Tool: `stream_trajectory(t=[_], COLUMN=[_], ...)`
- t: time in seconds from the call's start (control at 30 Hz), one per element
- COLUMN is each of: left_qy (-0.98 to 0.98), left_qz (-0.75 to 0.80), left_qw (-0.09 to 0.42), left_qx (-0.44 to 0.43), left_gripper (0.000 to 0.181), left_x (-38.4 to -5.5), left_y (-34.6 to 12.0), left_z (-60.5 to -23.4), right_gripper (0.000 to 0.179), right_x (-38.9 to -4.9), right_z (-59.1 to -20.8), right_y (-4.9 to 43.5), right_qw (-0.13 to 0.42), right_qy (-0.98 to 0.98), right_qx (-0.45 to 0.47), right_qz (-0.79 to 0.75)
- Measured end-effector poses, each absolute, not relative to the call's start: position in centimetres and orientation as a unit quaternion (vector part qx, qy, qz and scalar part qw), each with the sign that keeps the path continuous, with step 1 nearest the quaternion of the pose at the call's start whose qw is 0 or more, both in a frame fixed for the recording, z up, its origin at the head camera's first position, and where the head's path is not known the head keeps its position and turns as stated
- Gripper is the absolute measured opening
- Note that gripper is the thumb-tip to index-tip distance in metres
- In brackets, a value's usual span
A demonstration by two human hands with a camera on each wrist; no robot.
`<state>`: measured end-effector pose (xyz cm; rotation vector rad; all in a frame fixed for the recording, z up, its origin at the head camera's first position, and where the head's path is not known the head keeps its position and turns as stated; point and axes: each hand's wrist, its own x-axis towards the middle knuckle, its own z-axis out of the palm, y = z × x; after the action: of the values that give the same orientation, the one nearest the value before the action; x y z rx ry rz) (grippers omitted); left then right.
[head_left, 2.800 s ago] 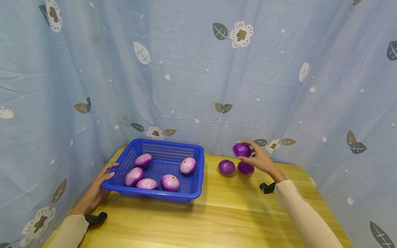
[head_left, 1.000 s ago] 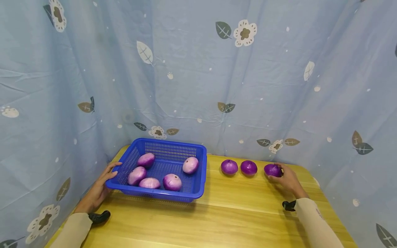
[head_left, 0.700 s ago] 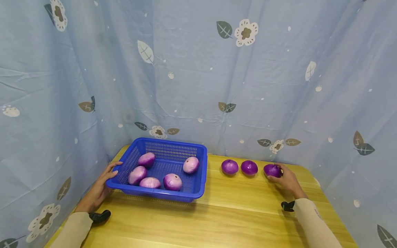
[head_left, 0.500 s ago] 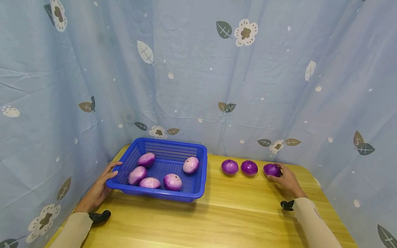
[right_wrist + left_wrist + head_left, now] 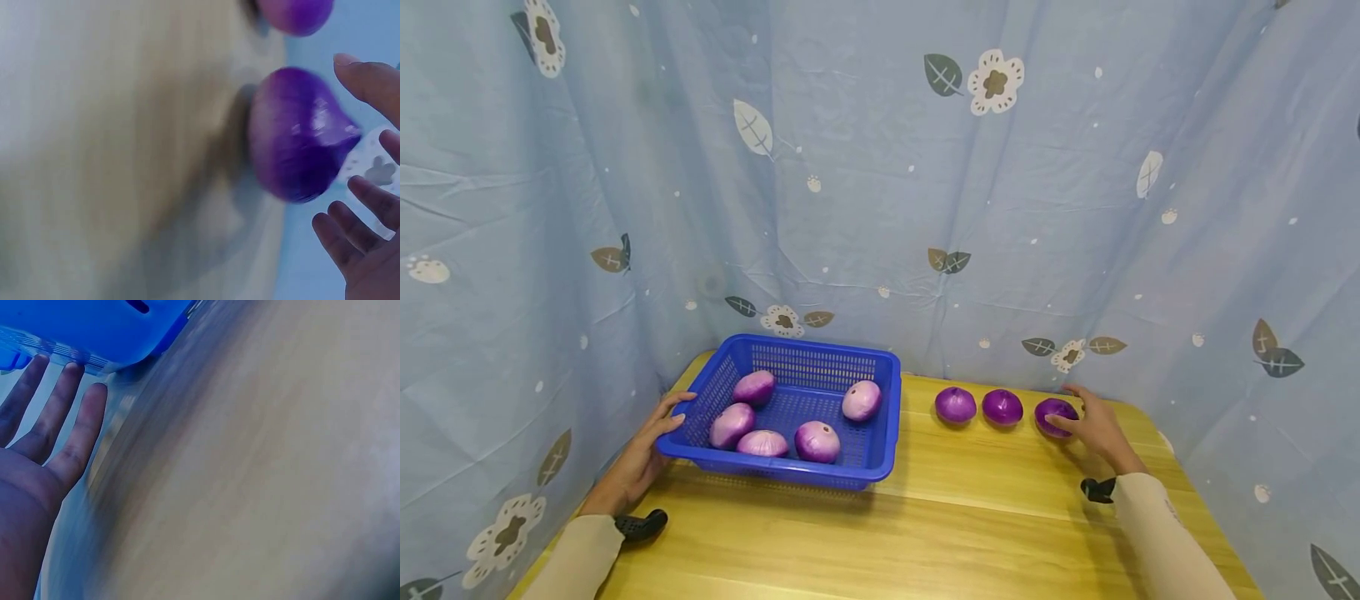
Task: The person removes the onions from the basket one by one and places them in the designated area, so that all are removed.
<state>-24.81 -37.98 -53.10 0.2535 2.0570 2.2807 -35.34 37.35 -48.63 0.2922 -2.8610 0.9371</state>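
Note:
In the head view my left hand [image 5: 636,458] rests at the left rim of a blue plastic basket [image 5: 782,477]. The left wrist view shows its straight fingers [image 5: 81,434] with their tips right at the basket wall. Several pinkish-purple onions lie inside, among them one onion [image 5: 817,442] near the front. On the table's right side, three darker purple onions sit in a row, pointed ends up: a left onion [image 5: 956,405], a middle onion [image 5: 1002,407] and a right onion [image 5: 1049,410]. Around the right onion, my right hand [image 5: 1099,429] is spread; in the right wrist view its fingers stand apart from the onion's skin.
A yellow wooden table [image 5: 880,550] carries everything, its far edge just behind the onions. Close behind it hangs a light blue curtain [image 5: 865,208] printed with flowers and leaves. Black straps with small devices sit on both wrists.
The right hand has carried an onion rightward from above the others and set it down at the row's right end. Its fingers have now opened off it. The left hand stays at the basket.

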Motion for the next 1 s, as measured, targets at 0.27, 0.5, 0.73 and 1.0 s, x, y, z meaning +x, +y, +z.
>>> stream_trajectory(t=[0.27, 0.5, 0.73, 1.0], left_qy=[0.655, 0.656, 0.657, 0.653], left_qz=[0.749, 0.748, 0.746, 0.749], left_qw=[0.029, 0.028, 0.027, 0.028], left_qx=[0.095, 0.099, 0.105, 0.104], left_gripper=[0.044, 0.045, 0.045, 0.045], left_x=[-25.0, -25.2, -25.0, -24.6], left_y=[-37.9, -37.5, -37.5, -38.0], left_z=[-53.1, -52.9, -53.0, -53.2], right_gripper=[0.078, 0.073, 0.071, 0.069], right_x=[-35.7, -36.3, -36.5, -36.8], right_z=[-45.9, -43.9, -42.6, -42.1], right_y=[35.7, 33.3, 29.4, 24.9], right_qw=[0.090, 0.112, 0.113, 0.112], right_qy=[-0.943, -0.933, -0.916, -0.902], right_qx=[0.130, 0.173, 0.213, 0.255], right_qz=[0.292, 0.296, 0.322, 0.330])
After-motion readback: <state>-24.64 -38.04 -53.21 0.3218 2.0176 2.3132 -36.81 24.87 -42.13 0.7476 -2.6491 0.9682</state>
